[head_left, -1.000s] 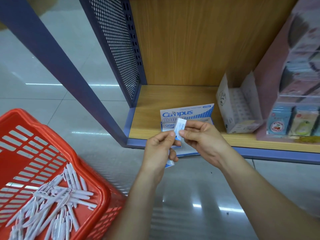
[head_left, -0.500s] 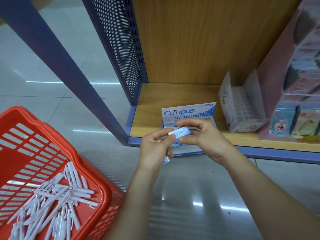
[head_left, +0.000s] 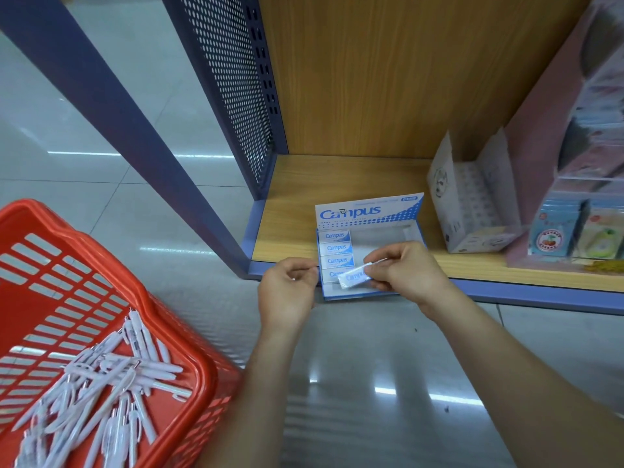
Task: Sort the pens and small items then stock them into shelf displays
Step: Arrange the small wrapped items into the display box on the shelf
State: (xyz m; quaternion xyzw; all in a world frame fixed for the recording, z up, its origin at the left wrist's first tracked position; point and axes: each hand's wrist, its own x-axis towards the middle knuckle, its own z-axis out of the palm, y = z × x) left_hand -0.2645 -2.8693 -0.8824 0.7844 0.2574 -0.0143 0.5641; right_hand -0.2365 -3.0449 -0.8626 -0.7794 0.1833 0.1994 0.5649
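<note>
The right hand (head_left: 401, 271) pinches a Campus eraser (head_left: 353, 276) over the display box (head_left: 368, 211) at the shelf (head_left: 297, 197) front edge. The left hand (head_left: 287, 292) is curled beside the box; cannot tell if it holds anything.

**A:** Light, entry one?
**B:** Bright, even, from overhead. White glare streaks on the glossy floor (head_left: 337, 349), at lower centre and far left.
**A:** Shadows?
**B:** Soft only. The shelf (head_left: 337, 177) is dimmer toward its back corner.
**A:** Sharpness?
**B:** Centre fair. The eraser (head_left: 353, 276) in the right hand (head_left: 405, 275) is slightly blurred. The pink display (head_left: 547, 106) at the right edge is smeared.
**A:** Distortion?
**B:** Wide-angle. The blue upright (head_left: 109, 106) leans, and the frame edges are stretched.
</note>
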